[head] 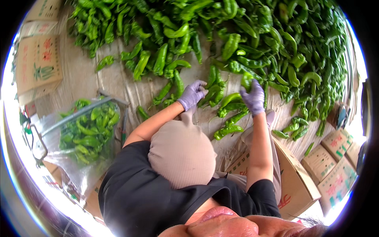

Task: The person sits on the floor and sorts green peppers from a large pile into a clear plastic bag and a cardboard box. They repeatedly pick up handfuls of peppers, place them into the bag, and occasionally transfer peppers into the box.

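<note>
A large spread of green peppers (177, 32) covers the pale ground sheet (83, 68) in front of me. My left hand (193, 93), in a purple glove, is over the sheet with its fingers curled, just left of a small group of peppers (214, 91); whether it touches one is not plain. My right hand (253, 96), gloved the same way, has thumb and fingers around a green pepper (246, 80) at the near edge of the pile. Several loose peppers (229, 130) lie between my arms, close to my knee.
To the left, a clear plastic bag of peppers (91, 133) hangs at a metal frame (77, 114). Printed cardboard boxes (40, 63) stand at the far left. An open cardboard carton (296, 177) is by my right leg, with more boxes (318, 163) stacked beyond it.
</note>
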The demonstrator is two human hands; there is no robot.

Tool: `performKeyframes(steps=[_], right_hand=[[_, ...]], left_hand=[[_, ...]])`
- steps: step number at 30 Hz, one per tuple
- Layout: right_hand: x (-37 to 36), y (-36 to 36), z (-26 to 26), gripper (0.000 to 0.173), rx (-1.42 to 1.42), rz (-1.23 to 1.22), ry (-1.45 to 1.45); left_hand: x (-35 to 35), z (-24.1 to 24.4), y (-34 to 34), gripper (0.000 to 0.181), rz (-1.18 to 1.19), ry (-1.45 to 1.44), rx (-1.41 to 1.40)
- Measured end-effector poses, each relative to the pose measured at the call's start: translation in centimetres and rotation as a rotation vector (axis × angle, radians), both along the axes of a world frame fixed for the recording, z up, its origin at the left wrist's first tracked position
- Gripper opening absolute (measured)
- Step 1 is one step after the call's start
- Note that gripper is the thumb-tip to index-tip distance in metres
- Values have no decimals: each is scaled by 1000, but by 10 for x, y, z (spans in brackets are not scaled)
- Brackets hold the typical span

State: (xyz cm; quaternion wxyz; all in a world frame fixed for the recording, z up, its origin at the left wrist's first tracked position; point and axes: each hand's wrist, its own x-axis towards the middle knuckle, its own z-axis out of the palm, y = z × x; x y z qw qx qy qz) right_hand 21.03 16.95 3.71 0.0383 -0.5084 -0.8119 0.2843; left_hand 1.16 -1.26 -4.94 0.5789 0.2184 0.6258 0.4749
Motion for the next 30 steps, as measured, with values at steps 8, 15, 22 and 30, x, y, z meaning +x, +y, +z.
performKeyframes(steps=[8, 15, 22, 30], right_hand=[[-13, -63, 37, 36, -486, -238, 513], [-89, -130, -55, 55, -592, 11, 231], [-146, -130, -102, 54, -645, -129, 235], [-164, -144, -127, 55, -949, -102, 327]], left_hand=[[-77, 3, -136, 57, 253, 1123, -403], [-71, -65, -257, 75, 508, 336, -1109], [-74, -29, -219, 43, 697, 362, -566], [-95, -28, -177, 57, 499, -326, -331]])
